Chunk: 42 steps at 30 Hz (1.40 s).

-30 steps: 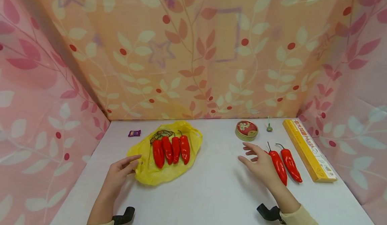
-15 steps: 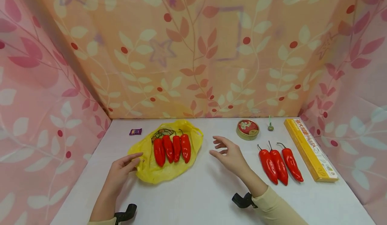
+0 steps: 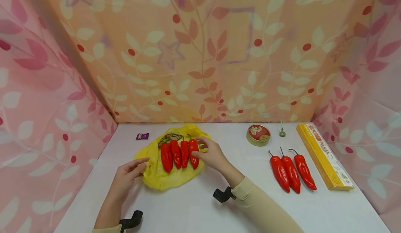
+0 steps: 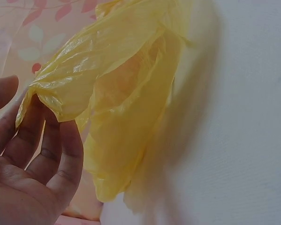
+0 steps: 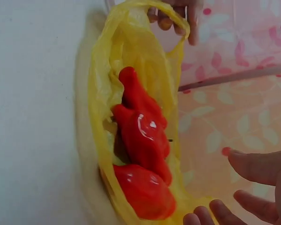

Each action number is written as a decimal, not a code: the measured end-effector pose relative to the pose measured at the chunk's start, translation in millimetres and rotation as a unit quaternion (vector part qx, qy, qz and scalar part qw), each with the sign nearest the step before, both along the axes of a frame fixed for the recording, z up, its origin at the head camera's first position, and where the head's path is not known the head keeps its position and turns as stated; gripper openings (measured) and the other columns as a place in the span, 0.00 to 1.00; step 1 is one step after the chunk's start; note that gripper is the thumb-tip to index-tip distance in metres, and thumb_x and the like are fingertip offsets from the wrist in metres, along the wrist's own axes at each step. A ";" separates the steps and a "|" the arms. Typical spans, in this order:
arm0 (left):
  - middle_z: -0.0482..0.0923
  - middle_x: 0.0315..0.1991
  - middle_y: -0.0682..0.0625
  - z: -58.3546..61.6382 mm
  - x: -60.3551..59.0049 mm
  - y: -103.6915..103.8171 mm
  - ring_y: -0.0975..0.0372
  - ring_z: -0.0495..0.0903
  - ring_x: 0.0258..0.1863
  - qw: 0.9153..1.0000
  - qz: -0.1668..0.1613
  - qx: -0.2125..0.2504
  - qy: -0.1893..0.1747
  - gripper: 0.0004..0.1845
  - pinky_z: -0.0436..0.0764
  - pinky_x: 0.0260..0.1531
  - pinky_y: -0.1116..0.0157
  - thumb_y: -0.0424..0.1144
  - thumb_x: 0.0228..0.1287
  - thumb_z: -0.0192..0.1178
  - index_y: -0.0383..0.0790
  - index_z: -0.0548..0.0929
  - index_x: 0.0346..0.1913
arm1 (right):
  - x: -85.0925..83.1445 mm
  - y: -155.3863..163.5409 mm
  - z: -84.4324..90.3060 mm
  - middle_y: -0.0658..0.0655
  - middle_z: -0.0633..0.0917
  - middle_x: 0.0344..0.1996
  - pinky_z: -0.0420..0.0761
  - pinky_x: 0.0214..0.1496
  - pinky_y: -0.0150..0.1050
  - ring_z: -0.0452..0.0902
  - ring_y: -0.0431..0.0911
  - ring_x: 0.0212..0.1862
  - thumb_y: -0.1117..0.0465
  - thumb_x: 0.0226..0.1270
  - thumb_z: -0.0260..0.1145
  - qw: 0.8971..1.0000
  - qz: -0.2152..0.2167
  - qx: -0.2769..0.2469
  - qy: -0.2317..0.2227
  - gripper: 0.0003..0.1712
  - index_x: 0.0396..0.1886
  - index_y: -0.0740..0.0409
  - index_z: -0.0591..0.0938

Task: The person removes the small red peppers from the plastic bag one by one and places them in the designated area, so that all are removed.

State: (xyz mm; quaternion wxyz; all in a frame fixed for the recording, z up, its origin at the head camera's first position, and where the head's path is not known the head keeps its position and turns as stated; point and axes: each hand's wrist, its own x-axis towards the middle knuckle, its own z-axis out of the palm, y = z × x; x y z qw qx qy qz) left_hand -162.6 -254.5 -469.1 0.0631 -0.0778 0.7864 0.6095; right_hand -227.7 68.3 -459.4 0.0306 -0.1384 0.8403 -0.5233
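Observation:
A yellow plastic bag (image 3: 169, 182) lies spread on the white table with several red peppers (image 3: 176, 154) in a row on it. Its left edge is held up by my left hand (image 3: 126, 175); in the left wrist view the curled fingers (image 4: 49, 145) hook the bag (image 4: 121, 117), the thumb apart. At the bag's right side is my right hand (image 3: 211, 153), thumb and fingers spread by the rightmost pepper (image 3: 193, 153). In the right wrist view, a gap shows between the right thumb (image 5: 257, 166) and the peppers (image 5: 147, 136).
On the right lie three more red peppers (image 3: 290, 173) beside a yellow pasta box (image 3: 324, 156). Behind them stand a round red-lidded tin (image 3: 258, 134) and a small green stemmed object (image 3: 282, 132). A purple wrapped sweet (image 3: 142, 136) is at back left. Patterned cloth walls surround the table.
My right hand has moved left, from near the loose peppers to the bag's right side, bringing all three loose peppers into full view. The left hand stays at the bag's edge.

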 end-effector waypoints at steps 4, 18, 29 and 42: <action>0.73 0.67 0.44 0.7 -0.4 1.5 0.65 0.77 0.51 1.000 -0.001 0.000 0.004 0.24 0.80 0.51 0.73 0.48 0.76 0.57 0.39 0.77 0.68 | -13.7 -11.5 -11.2 0.64 0.81 0.60 0.84 0.56 0.51 0.78 0.60 0.59 0.60 0.66 0.71 1.000 -0.020 -0.016 -0.012 0.30 0.67 0.58 0.76; 0.75 0.65 0.43 -3.5 0.3 2.5 0.65 0.77 0.49 1.000 0.004 0.003 -0.002 0.24 0.81 0.49 0.72 0.47 0.76 0.57 0.39 0.78 0.67 | -23.8 -31.0 -31.3 0.62 0.77 0.63 0.75 0.67 0.56 0.71 0.57 0.64 0.63 0.62 0.73 0.992 -0.025 0.121 0.003 0.35 0.69 0.59 0.73; 0.74 0.66 0.44 -4.2 0.3 3.3 0.63 0.77 0.50 1.000 0.003 0.000 -0.001 0.23 0.81 0.50 0.71 0.47 0.76 0.57 0.39 0.78 0.67 | -23.8 -34.5 -27.7 0.63 0.79 0.62 0.81 0.59 0.53 0.76 0.57 0.59 0.64 0.53 0.74 0.990 -0.040 0.129 -0.038 0.48 0.75 0.61 0.65; 0.75 0.65 0.44 -4.8 0.3 4.0 0.62 0.77 0.49 1.000 0.005 -0.008 -0.001 0.23 0.81 0.49 0.71 0.47 0.75 0.58 0.39 0.79 0.66 | -6.6 -22.1 -9.5 0.60 0.76 0.62 0.86 0.50 0.52 0.74 0.55 0.60 0.57 0.54 0.77 0.994 -0.002 0.070 -0.084 0.50 0.76 0.53 0.64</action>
